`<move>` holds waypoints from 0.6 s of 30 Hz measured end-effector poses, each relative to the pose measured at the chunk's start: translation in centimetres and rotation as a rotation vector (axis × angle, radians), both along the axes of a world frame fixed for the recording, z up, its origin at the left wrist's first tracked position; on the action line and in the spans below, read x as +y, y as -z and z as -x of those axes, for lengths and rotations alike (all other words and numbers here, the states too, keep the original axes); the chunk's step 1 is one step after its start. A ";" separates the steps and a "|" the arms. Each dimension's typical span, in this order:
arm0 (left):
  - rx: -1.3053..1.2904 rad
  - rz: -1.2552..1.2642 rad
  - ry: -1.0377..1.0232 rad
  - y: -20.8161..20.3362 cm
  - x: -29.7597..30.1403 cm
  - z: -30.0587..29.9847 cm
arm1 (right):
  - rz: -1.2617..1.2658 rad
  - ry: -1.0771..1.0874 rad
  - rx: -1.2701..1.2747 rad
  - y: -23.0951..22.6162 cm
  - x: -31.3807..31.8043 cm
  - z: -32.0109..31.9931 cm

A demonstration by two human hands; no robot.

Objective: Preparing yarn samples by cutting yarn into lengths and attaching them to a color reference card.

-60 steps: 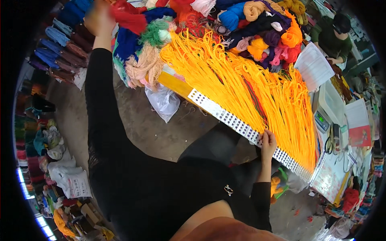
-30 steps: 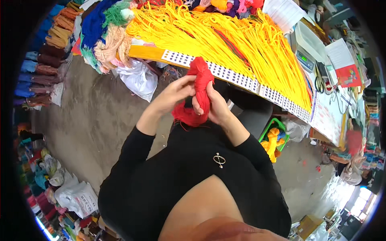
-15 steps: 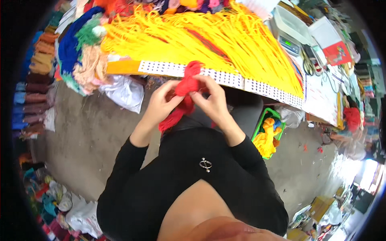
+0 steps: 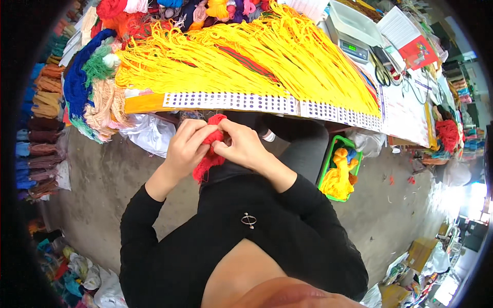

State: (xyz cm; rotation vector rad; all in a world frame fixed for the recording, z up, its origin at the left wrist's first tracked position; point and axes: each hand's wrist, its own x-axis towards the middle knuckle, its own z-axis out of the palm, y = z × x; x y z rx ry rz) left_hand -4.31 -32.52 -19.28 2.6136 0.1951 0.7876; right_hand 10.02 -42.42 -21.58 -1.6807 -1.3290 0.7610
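Observation:
A bundle of red yarn (image 4: 213, 137) is held over my lap, just short of the table's front edge. My left hand (image 4: 186, 143) is closed round its left side, fingers bent over the strands. From the other side my right hand (image 4: 241, 145) pinches it between thumb and fingers. The fingertips of both hands nearly meet at the middle of the bundle and partly hide it. Loose red ends hang down below the left hand. Beyond the hands, long yellow yarn strands (image 4: 246, 56) lie spread across the table, with a few red and dark ones among them.
A dotted white strip (image 4: 231, 101) runs along the table's front edge. Blue yarn (image 4: 82, 64) and peach yarn (image 4: 105, 108) lie at the left. A digital scale (image 4: 354, 50) and scissors (image 4: 381, 72) sit at the right. A green basket (image 4: 327, 172) with yarn stands on the floor.
Both hands have come down and closer to my body with the red yarn, moving a little left. The bundle now looks more gathered between the fingers. My view has shifted slightly.

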 end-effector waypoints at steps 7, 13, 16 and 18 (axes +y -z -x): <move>-0.198 0.581 -0.209 0.5 0.1 2.4 | -0.278 0.022 0.197 1.6 1.9 -2.0; -0.428 1.683 -0.275 0.0 -0.1 1.4 | -0.097 -0.344 1.324 0.7 2.4 -1.5; -0.361 1.656 -0.017 1.5 1.7 2.6 | -0.003 -0.566 1.176 0.1 2.4 -1.4; -0.361 1.396 -0.199 0.1 2.5 3.9 | -0.097 -0.547 0.873 -0.6 3.4 -2.7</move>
